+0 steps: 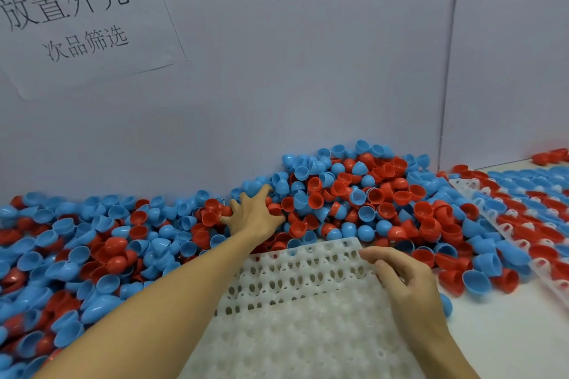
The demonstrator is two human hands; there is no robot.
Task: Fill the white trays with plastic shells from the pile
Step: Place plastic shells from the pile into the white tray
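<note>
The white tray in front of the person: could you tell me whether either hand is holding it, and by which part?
The right hand rests curled on the white tray near its far right edge; a firm grip cannot be told. The left hand lies spread on the shell pile.

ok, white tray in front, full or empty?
Empty. The white tray shows only bare sockets, no shells seated. The left hand is in the pile; the right hand rests on the tray.

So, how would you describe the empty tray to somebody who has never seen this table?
Start from the big pile of red and blue shells against the grey wall. Just in front of it lies a white tray, between the two hands, with the right hand on its edge. Unlike the tray at the right, its holes hold no shells.
</note>
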